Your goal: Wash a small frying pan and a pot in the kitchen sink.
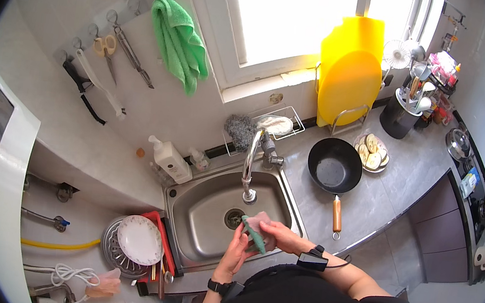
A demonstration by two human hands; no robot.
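Over the near right edge of the stainless steel sink (200, 232), my left hand (235, 250) and my right hand (279, 236) hold a pink and green cloth (257, 230) between them. The cloth is folded, and its green side faces my left hand. My right hand's fingers rest on the pink part. A chrome faucet (251, 157) arches above the basin, just beyond the cloth. No water is seen running from it. The drain (234, 218) lies behind the cloth. On the counter to the right stands a black frying pan (335, 165) with a wooden handle.
Sliced vegetable pieces lie on a plate (376, 170) beside the pan. Yellow cutting boards (349, 74) and a utensil holder (399, 116) stand behind. A soap bottle (173, 161) is at the sink's back left. A patterned plate (140, 240) sits in a red rack (169, 244) on the left.
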